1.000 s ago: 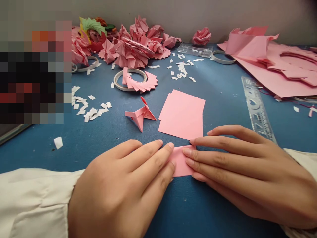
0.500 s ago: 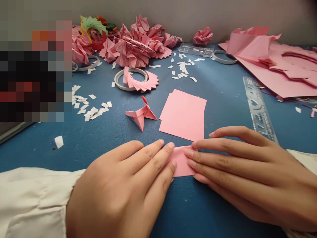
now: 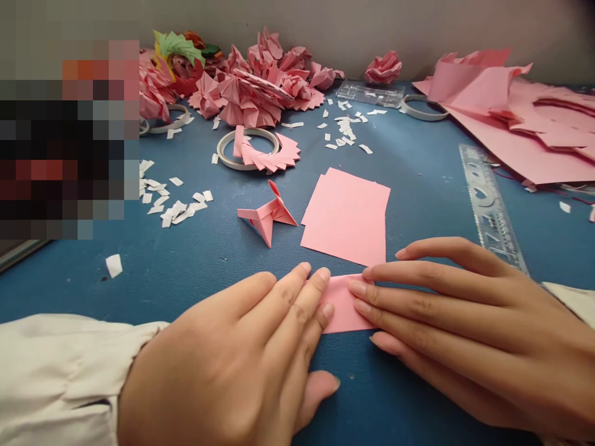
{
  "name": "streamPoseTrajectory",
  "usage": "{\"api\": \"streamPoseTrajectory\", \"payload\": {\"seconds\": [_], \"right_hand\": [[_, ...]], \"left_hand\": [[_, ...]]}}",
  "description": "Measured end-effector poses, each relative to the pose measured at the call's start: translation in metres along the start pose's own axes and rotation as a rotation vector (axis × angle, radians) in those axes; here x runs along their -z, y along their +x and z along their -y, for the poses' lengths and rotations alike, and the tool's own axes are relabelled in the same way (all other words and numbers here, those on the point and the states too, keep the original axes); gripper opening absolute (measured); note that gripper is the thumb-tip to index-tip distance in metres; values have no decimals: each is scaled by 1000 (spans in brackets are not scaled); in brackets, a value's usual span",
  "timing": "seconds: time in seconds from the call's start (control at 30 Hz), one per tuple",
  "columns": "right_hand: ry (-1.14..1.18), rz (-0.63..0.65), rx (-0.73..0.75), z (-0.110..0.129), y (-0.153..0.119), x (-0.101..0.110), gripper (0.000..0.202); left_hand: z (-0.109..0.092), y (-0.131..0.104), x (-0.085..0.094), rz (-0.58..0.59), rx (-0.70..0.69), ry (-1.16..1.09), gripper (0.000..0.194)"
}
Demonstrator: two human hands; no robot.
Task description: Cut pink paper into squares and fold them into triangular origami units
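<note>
A folded strip of pink paper [image 3: 346,308] lies flat on the blue table at the near middle, its ends covered by my fingers. My left hand [image 3: 246,353] rests its outstretched fingertips on the strip's left part, with the thumb apart below it. From the other side, my right hand [image 3: 446,316] lays long, straight fingers over the right end; its thumb is off the near edge. Just beyond the strip is a small stack of pink paper sheets [image 3: 346,214]. Left of the stack stands a folded pink paper piece [image 3: 267,215] with pointed tips.
A tape roll [image 3: 227,162] bears a ring of folded pink pieces [image 3: 279,155]. Behind lie crumpled pink paper flowers [image 3: 255,93] and white paper scraps [image 3: 179,212]. At right are a clear stencil ruler [image 3: 488,210], another tape roll [image 3: 423,111] and large pink sheets [image 3: 493,124].
My left thumb has come away from the strip's near edge and now shows below it. The right thumb has also drawn back slightly. The strip stays in place under my fingers.
</note>
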State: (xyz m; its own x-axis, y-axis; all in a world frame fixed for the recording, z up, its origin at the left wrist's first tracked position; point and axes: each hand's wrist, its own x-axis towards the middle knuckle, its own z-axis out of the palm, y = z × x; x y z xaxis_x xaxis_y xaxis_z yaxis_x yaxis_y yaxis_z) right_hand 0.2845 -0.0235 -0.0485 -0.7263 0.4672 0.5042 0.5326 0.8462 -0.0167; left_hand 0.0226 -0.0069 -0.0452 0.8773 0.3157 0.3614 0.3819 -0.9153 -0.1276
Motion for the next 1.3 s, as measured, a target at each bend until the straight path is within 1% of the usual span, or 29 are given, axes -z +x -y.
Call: {"api": "streamPoseTrajectory", "payload": {"seconds": [0.13,0.23,0.4,0.6,0.67,0.73,0.8,0.9,1.0,1.03,1.17,1.2,1.3], "right_hand": [[-15,-42,-18,3,3,-1,23],[-12,-71,-30,5,7,-2,23],[-19,-82,-40,6,8,-2,24],[17,-86,-43,6,7,-1,20],[20,-75,-34,5,8,-1,18],[6,-71,-29,3,7,-1,19],[-6,-61,-26,1,5,-1,21],[-2,9,-23,-2,0,-1,17],[14,115,15,-1,-6,-3,22],[20,124,18,0,-7,-5,23],[30,22,-62,5,-9,-14,25],[35,6,-76,6,-9,-15,26],[47,16,-74,7,-9,-19,29]], "left_hand": [[0,4,-2,14,17,5,42],[0,4,2,8,22,-2,44],[1,-3,7,-6,23,-18,45],[-1,-3,2,-8,24,-21,43],[-1,-1,1,-6,28,-32,38],[-2,1,1,27,49,-45,31],[-4,4,2,62,72,-56,37],[-6,7,4,74,85,-65,48],[-5,8,5,75,77,-63,47],[-4,7,5,74,71,-60,45],[0,2,7,52,19,-37,32],[1,1,7,34,7,-26,33],[3,1,6,3,-23,12,41]]}}
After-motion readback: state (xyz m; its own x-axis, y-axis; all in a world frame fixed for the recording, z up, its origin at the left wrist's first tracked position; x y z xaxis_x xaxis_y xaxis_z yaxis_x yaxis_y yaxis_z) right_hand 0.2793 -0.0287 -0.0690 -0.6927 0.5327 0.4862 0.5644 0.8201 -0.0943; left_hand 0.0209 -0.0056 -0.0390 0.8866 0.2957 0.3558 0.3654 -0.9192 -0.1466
